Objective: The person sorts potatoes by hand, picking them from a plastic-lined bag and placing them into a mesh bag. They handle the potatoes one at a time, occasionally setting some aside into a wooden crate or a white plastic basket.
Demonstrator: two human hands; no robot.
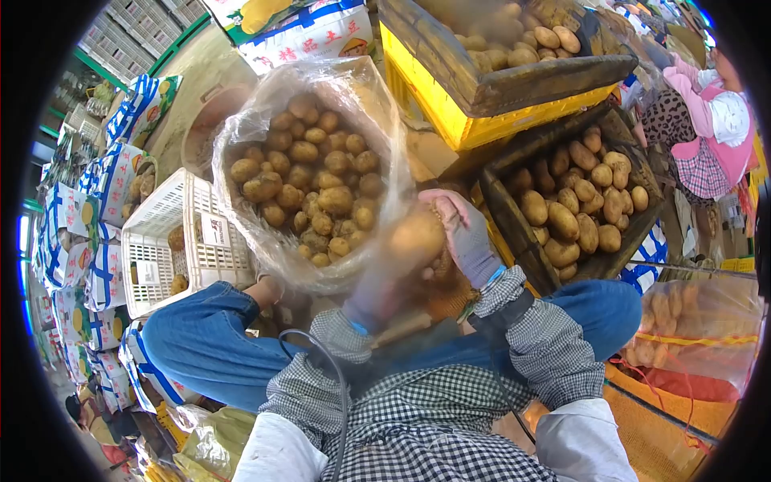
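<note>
A large tan potato (416, 238), smeared by motion, is between my hands above my lap. My right hand (468, 237), in a grey and pinkish glove, curls around its right side. My left hand (384, 287), gloved too, lies just below it, too blurred for its fingers to show. At the left of the hands stands a clear plastic bag (237, 136) with its mouth wide, holding many small potatoes (321, 173). To the right is a dark-rimmed crate (514, 229) of larger potatoes (574, 217).
A yellow crate (450, 108) holding potatoes stands at the back. On the left is a white basket (213, 241) with a few potatoes, near stacked printed cartons (104, 265). A person in pink (711, 132) is at the far right. A bag of potatoes (666, 309) lies at lower right.
</note>
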